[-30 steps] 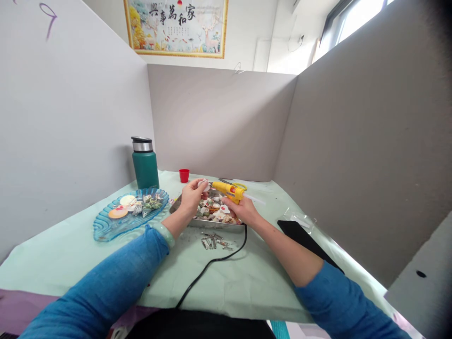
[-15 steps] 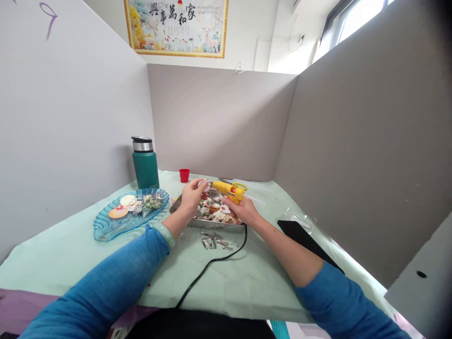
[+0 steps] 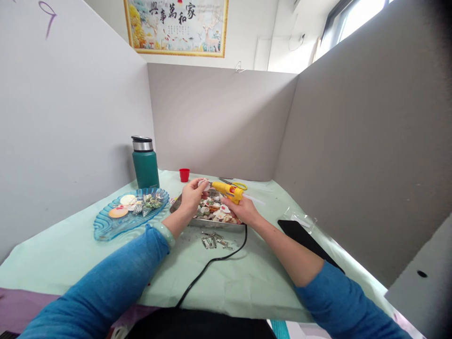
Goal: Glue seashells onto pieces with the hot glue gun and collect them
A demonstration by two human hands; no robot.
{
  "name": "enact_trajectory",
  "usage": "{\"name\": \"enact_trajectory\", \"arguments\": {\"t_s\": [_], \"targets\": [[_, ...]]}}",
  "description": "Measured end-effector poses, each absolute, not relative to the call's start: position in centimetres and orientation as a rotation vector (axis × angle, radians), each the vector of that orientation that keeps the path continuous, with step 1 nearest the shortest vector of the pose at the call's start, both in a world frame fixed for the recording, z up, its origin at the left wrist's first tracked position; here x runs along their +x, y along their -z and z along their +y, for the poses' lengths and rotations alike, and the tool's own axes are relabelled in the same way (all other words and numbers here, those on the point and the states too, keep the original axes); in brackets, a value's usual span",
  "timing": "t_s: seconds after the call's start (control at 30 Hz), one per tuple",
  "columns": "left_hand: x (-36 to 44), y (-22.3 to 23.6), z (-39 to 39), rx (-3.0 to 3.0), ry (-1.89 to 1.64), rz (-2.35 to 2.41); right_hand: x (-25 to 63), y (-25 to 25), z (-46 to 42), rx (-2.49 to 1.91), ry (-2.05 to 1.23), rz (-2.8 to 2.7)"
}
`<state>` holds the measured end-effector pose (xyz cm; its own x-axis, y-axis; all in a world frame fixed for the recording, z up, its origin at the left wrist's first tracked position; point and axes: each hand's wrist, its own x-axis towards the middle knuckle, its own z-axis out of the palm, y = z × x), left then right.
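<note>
My right hand [image 3: 243, 210] is closed round the handle of a yellow hot glue gun [image 3: 226, 189], whose nozzle points left. A clear glue stick [image 3: 253, 199] sticks out of its back end. Pinched in the fingers of my left hand [image 3: 193, 195] is a small whitish shell [image 3: 204, 184], partly hidden by the fingertips. The nozzle tip is at the shell; whether they touch I cannot tell. Beneath both hands stands a metal tray [image 3: 214, 224] filled with shells [image 3: 216, 210]. Several metal pins [image 3: 212, 241] lie in front of the tray.
A blue shell-shaped dish [image 3: 106, 229] with shells and a green bottle [image 3: 145, 165] stand left. Behind are a red cup [image 3: 184, 175] and yellow-handled scissors [image 3: 240, 185]. The gun's black cord [image 3: 211, 262] runs to the front edge. A black flat object [image 3: 306, 244] lies right.
The glue gun has shifted very slightly to the left, towards the shell. Otherwise both hands keep their places and grips.
</note>
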<state>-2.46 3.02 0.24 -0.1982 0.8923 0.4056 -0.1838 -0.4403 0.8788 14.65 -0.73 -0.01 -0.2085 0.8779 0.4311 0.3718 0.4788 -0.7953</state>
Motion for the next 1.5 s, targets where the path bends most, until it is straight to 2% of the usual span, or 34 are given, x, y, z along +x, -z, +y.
{"name": "enact_trajectory", "arguments": {"t_s": [1.1,1.33,1.5], "targets": [[-2.5,-0.1,3.1,1.249,-1.72,0.892,14.8,0.3,-0.3,-1.054,-0.603,-1.794],[-2.5,-0.3,2.9,1.258,-1.675,0.84,15.0,0.8,0.5,-1.065,-0.626,-1.693],[-1.7,-0.4,1.8,1.315,-1.552,0.746,15.0,0.5,0.8,-0.994,-0.76,-1.549]]}}
